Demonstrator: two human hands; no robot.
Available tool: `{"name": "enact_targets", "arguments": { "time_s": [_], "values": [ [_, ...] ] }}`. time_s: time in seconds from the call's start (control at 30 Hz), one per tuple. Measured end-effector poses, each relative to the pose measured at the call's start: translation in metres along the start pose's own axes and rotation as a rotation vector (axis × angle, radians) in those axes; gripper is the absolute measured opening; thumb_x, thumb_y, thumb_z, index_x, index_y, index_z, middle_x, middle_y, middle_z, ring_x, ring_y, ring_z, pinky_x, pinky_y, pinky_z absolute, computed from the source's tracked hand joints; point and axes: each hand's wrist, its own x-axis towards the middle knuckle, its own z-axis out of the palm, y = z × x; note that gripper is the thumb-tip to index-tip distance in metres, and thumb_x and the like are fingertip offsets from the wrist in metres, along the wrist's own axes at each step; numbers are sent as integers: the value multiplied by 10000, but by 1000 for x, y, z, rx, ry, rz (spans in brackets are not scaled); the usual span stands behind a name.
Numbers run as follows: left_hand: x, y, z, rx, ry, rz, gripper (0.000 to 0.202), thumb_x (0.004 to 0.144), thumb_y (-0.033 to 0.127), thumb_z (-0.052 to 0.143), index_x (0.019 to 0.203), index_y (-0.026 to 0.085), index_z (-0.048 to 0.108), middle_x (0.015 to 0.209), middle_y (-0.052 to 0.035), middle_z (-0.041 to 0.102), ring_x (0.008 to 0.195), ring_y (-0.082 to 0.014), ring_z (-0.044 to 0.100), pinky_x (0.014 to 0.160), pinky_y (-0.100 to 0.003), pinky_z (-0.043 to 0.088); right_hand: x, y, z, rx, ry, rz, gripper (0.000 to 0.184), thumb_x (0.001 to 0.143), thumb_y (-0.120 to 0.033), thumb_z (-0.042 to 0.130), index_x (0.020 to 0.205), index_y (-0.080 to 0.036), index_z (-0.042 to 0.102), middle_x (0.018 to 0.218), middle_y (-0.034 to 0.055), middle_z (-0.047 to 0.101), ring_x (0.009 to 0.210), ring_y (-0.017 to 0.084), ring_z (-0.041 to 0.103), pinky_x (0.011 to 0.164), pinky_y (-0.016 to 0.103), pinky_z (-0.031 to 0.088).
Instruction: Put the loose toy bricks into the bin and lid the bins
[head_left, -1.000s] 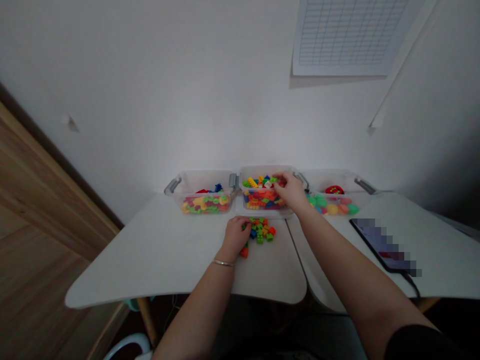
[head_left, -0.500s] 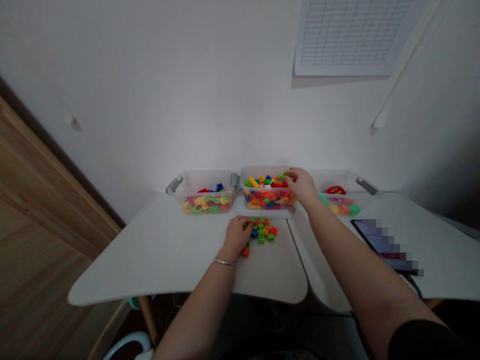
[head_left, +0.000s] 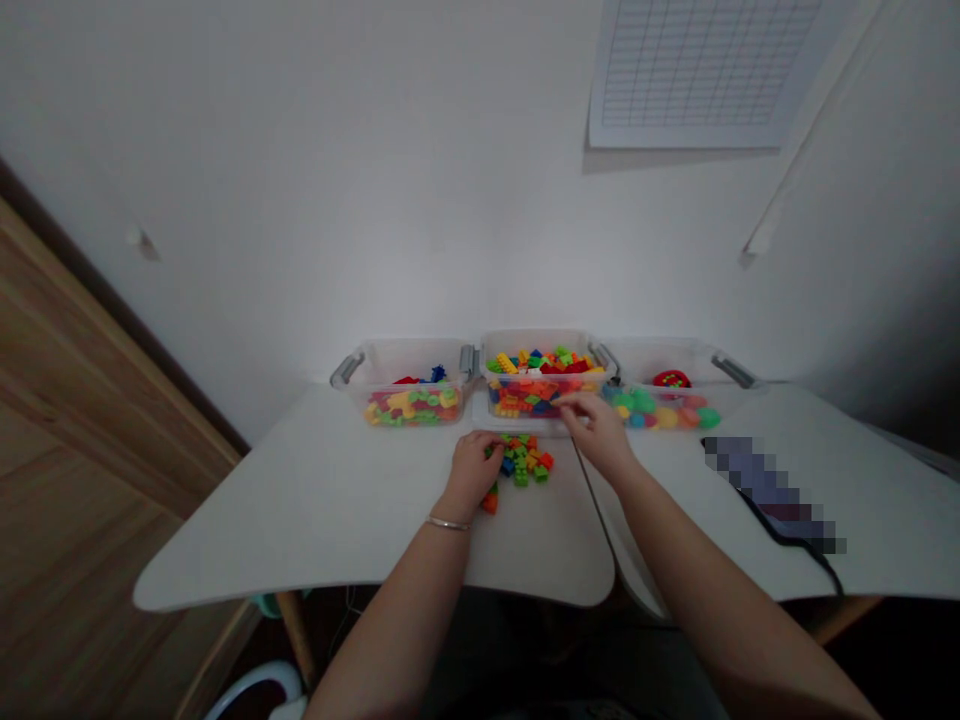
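A small pile of toy building bricks (head_left: 523, 462), mostly green and orange with some blue, lies on the white table. Against its left side rests my left hand (head_left: 472, 467), fingers curled over the edge bricks; whether they grip one is hidden. My right hand (head_left: 598, 428) hovers just in front of the middle clear bin (head_left: 546, 425), thumb and fingers pinched together. Anything between those fingertips is too small to make out. Many mixed bricks (head_left: 536, 385) fill that bin.
Left of the middle bin stands another clear bin (head_left: 379, 352) with yellow, green and red pieces. A third bin (head_left: 651, 352) on the right holds coloured round pieces and a red item (head_left: 671, 380). A blurred-out device (head_left: 772, 495) with a black cable lies at the right.
My right hand has come out of the middle bin, moving down and toward me to its front. My left hand has stayed beside the pile.
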Motion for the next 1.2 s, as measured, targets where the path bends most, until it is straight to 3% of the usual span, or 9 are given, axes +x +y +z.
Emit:
{"name": "enact_targets", "arguments": {
  "time_s": [0.13,0.3,0.47,0.73,1.0,1.2],
  "values": [
    [0,-1,1,-18,4,10,169,812,149,563,886,178,713,939,-51,714,930,-181,623,916,-335,451,-45,13,17,-7,-256,-16,237,792,-156,507,946,-204,681,981,73,693,940,206,629,870,392,502],
    [0,-2,2,-25,13,9,162,809,148,569,876,181,712,938,-48,713,931,-179,624,912,-327,452,-67,23,19,-35,-382,-46,321,788,-94,507,1042,-214,662,1114,75,652,1054,197,590,970,408,457],
    [0,-2,2,-26,7,14,165,814,145,565,889,168,710,946,-56,712,932,-179,622,906,-327,454,-69,23,20,-70,-346,-23,296,791,-115,536,1053,-203,643,1107,81,637,1047,198,582,956,380,462],
    [1,0,1,-10,3,15,160,809,139,572,875,165,715,933,-59,717,917,-181,626,897,-322,458,-66,19,20,-231,-293,158,179,793,-196,590,965,-166,631,915,76,661,834,203,592,791,346,480],
    [0,-1,1,0,5,4,156,815,147,570,873,175,712,936,-49,713,927,-177,622,899,-319,453,-67,21,22,-277,-289,146,131,785,-230,577,900,-181,615,847,62,649,801,210,568,746,340,455],
    [0,1,-1,4,1,6,157,818,150,566,873,179,710,944,-47,707,945,-175,617,908,-313,448,-62,22,19,-182,-136,164,190,784,-312,568,924,-185,596,875,71,632,800,211,566,732,346,457]
  ]
}}
